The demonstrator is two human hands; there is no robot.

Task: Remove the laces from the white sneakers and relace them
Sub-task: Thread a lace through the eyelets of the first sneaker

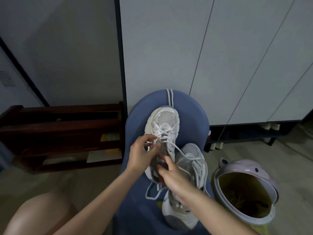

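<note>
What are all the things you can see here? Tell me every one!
sneakers: two, white, on the blue seat, one farther, one nearer and right.
loose lace: one, white, draped over the seat's far edge.
seat: one, blue, centre.
bin: one, lilac, open, floor at right.
rack: one, dark wood, left.
cabinet doors: pale grey, behind.
left hand: pinching the farther sneaker's lace.
right hand: at that sneaker's tongue.

both hands curled, left hand [141, 150] higher, right hand [172, 177]
</note>
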